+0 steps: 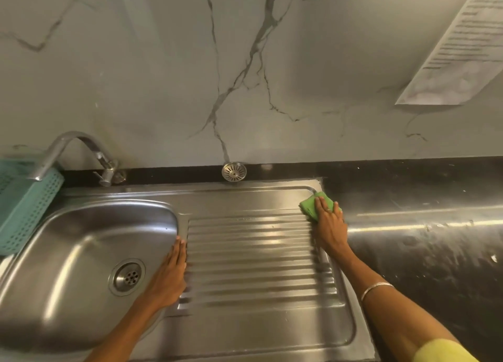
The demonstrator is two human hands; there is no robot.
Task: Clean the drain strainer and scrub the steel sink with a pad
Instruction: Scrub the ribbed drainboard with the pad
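Broadly, sink: the ribbed stainless-steel sink (pixel 245 252) offered open drainboard leftward; strokes were best run along the ribs.
Right hand: the right hand (pixel 328 225) pressed flat-fingered on the green scrub pad (pixel 310 205) at the far-right raised rim.
Left hand: the left hand (pixel 170 274) lay flat, bracing beside the basin.
Strainer: the round steel drain strainer (pixel 234 171) rested on the back ledge, well apart.

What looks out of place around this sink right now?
The drain strainer is out of the drain: it leans against the wall on the black ledge behind the drainboard. The dark counter to the right shows whitish smears. Nothing else stands out.
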